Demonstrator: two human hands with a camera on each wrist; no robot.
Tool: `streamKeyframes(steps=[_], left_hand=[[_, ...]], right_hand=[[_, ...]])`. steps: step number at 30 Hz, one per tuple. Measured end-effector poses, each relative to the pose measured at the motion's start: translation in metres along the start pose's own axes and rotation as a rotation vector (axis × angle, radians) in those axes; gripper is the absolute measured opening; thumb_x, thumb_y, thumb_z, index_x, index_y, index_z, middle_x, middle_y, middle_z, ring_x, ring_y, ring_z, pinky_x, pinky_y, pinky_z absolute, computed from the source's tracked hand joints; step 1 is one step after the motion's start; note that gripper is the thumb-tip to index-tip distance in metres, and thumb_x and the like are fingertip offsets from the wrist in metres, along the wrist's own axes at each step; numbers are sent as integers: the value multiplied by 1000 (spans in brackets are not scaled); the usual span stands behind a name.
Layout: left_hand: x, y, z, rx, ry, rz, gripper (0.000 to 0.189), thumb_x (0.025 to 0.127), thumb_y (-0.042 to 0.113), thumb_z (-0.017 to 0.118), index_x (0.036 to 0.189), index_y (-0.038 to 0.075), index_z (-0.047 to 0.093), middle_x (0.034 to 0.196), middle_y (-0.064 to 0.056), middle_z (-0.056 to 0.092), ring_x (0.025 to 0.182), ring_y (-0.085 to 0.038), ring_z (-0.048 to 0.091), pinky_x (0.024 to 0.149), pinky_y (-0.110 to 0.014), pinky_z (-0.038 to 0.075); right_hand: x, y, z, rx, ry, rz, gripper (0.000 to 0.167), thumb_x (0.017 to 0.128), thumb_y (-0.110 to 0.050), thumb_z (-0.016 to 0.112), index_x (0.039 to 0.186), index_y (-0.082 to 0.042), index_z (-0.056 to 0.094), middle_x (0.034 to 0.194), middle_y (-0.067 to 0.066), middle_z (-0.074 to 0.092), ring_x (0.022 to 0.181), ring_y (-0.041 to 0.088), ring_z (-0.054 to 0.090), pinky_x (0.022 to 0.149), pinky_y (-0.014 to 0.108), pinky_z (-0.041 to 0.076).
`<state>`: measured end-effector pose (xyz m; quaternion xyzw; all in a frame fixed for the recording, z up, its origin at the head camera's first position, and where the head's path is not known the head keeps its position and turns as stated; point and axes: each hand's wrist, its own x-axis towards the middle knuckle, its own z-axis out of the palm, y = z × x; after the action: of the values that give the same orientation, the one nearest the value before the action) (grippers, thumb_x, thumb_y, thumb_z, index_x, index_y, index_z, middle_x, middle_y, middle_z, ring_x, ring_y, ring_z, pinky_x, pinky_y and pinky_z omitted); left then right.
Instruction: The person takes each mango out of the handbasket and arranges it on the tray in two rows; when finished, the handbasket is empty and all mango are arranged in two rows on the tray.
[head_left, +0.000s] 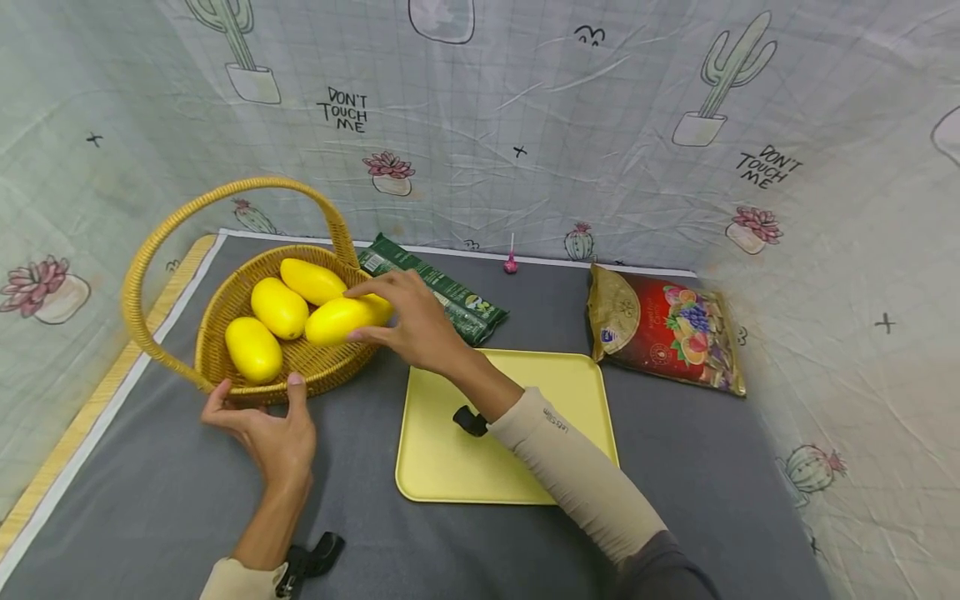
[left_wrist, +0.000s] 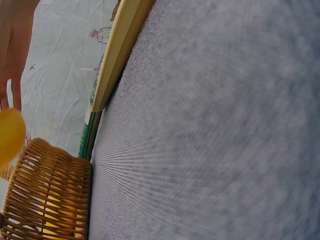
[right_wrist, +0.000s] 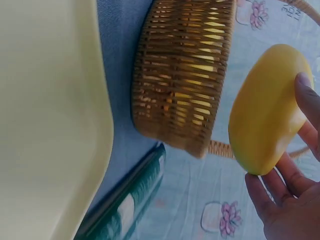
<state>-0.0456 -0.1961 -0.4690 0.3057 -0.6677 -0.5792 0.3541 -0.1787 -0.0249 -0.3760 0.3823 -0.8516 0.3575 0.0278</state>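
A yellow wicker basket [head_left: 337, 379] with a tall arched handle [head_left: 150, 242] stands at the left. Inside lie several yellow mangoes, one of them [head_left: 253, 350] near the front left. My right hand [head_left: 420, 321] holds another mango [right_wrist: 270, 110] between thumb and fingers. In the right wrist view this mango is above the basket rim [right_wrist: 225, 65]. At the basket's near edge, my left hand [head_left: 273, 433] grips the rim, its thumb and a finger showing on the wicker and the other fingers mostly hidden.
A pale yellow tray [head_left: 442, 458] lies under my right forearm. Behind it is a green packet [head_left: 457, 300] beside the basket. A red and gold candy bag [head_left: 667, 329] lies at the right, and a small pink lollipop [head_left: 511, 265] is at the back near the printed curtain.
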Motion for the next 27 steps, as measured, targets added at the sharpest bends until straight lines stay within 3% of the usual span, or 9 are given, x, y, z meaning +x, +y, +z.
streamKeyframes(steps=[6, 18, 27], left_hand=[[0, 0, 0, 7, 17, -10, 72, 97, 29, 76, 147, 20, 26, 154, 2, 22, 153, -14, 25, 121, -38, 27], [-1, 1, 1, -16, 15, 15, 70, 97, 27, 76, 145, 18, 27, 150, 4, 23, 152, -15, 24, 122, -40, 25], [-1, 1, 0, 1, 9, -2, 72, 98, 31, 75, 146, 16, 25, 151, 3, 21, 149, -16, 27, 115, -37, 27]], right_hand=[[-20, 11, -14, 41, 32, 37, 51, 89, -37, 86, 137, -27, 70, 136, -2, 66, 121, 18, 52, 102, 39, 45], [-69, 46, -26, -3, 54, 177, 51, 86, -33, 89, 133, -24, 74, 130, 0, 69, 123, 24, 55, 108, 52, 45], [-90, 60, -20, -60, 24, 254, 48, 85, -37, 90, 129, -24, 75, 128, 1, 71, 118, 26, 57, 101, 47, 48]])
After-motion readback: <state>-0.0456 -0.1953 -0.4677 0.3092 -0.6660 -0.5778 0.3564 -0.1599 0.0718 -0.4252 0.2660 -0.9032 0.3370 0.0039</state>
